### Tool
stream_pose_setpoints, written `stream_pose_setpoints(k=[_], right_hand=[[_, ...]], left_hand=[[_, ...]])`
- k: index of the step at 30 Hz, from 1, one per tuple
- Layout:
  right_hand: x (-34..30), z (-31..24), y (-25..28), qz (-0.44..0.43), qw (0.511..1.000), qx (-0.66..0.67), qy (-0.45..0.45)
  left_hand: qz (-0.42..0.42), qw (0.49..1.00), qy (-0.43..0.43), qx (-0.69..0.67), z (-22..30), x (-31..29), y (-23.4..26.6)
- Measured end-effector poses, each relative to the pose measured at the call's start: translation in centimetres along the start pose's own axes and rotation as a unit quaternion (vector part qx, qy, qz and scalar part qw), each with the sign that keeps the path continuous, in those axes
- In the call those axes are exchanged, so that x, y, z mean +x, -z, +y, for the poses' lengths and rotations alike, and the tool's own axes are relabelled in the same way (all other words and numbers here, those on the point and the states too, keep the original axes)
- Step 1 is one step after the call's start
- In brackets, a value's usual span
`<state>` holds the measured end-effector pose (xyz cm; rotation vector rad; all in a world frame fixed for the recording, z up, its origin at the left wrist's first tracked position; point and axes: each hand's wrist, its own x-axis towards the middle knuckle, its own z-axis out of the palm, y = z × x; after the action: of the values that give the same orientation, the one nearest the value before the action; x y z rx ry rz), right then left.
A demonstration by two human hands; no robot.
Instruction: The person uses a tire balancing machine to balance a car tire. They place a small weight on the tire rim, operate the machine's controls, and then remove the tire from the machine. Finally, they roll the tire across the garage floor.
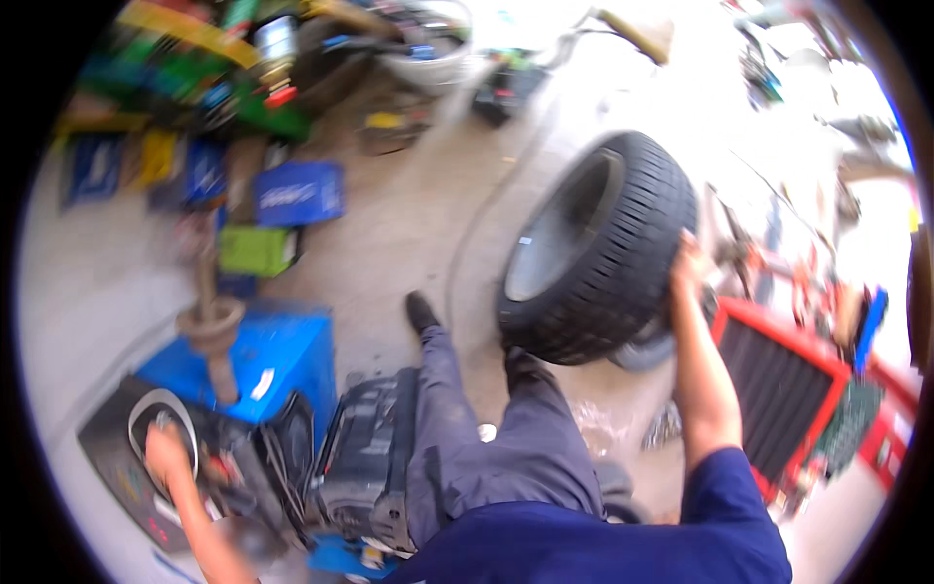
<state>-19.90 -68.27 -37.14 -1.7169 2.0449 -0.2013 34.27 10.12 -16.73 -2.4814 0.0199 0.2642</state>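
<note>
A wheel with a black tyre [623, 263] and a grey rim [555, 238] leans at a tilt in front of my right leg. My right hand [689, 265] grips the far-right side of its tread. Whether the wheel touches the floor is hard to tell. At the lower left, my left hand [167, 453] reaches into a round, pale-rimmed tray [192, 428] on top of a dark machine panel [122, 467]. Its fingers are curled in by a small greyish thing, too blurred to name. Beside it, a threaded metal shaft with a cone [211, 321] stands over a blue cabinet [302, 341].
A black tool case [365, 467] stands left of my legs. To the right is a red-framed cabinet [778, 389] with a dark ribbed front. Blue boxes [300, 193] and a green box [258, 250] sit by the left wall. A cable [477, 219] crosses the floor.
</note>
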Motion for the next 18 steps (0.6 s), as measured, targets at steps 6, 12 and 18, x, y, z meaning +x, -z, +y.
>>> stream_pose_setpoints(k=[6, 12, 18], right_hand=[[-0.9, 3.0, 0.8, 0.050, 0.977, 0.206, -0.011], [-4.2, 4.3, 5.6, -0.041, 0.799, 0.595, -0.071], [-5.4, 10.5, 6.7, -0.095, 0.664, 0.739, -0.065]], left_hand=[[0.137, 0.708, -0.524, -0.453, 37.0, -23.5, 24.1], [0.168, 0.449, -0.774, -0.414, 64.1, -44.0, 27.9], [0.138, 0.332, -0.910, -0.205, 73.2, -48.6, 26.7]])
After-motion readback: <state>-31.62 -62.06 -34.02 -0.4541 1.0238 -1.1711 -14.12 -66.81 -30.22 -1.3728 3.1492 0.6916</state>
